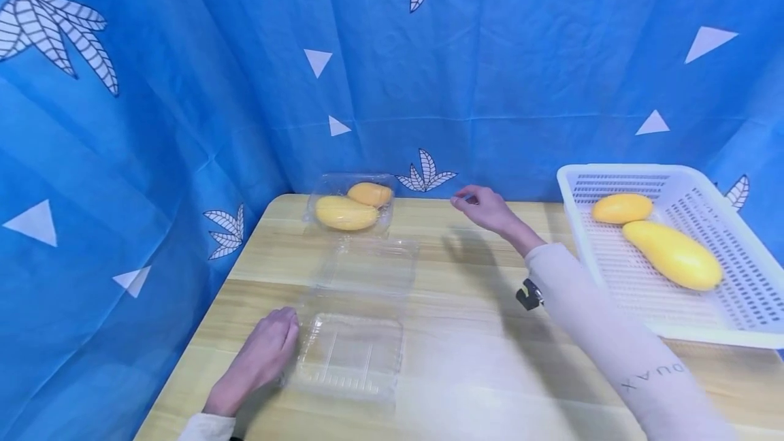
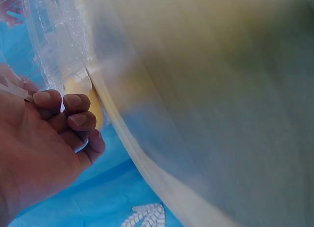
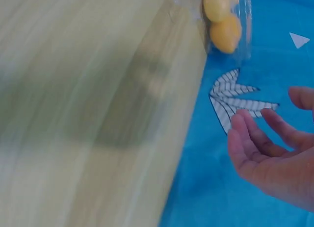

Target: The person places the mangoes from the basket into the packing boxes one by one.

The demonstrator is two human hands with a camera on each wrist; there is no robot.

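1. Partly, the left hand [image 1: 266,352] hides its own fingers in the head view; the left wrist view shows them loosely curled and released. A pale sliver [image 2: 14,89] by its thumb is hard to make out.
2. That hand lies just beside the open clear container [image 1: 350,352]; whether they touch cannot be told. The container is on the counter [image 1: 465,305], its see-through lid [image 1: 367,267] spread flat on the far side, with edges that fade into the wood grain.
3. The right hand [image 1: 484,209] is raised near the counter's far edge, its fingers lightly bent and released. The right wrist view cuts the hand off at the right border.
4. At the far left corner stands a closed clear container [image 1: 333,182] with a yellow fruit [image 1: 346,213] and a smaller orange fruit [image 1: 370,194] inside, side by side. The right wrist view crops it at the top; in the left wrist view the hand covers part of its contents.
5. On the right, the white basket [image 1: 710,337] runs out of frame. It holds a small golden fruit [image 1: 622,209] behind a large golden fruit [image 1: 674,255].
6. Blur swallows most of the counter in the left wrist view.
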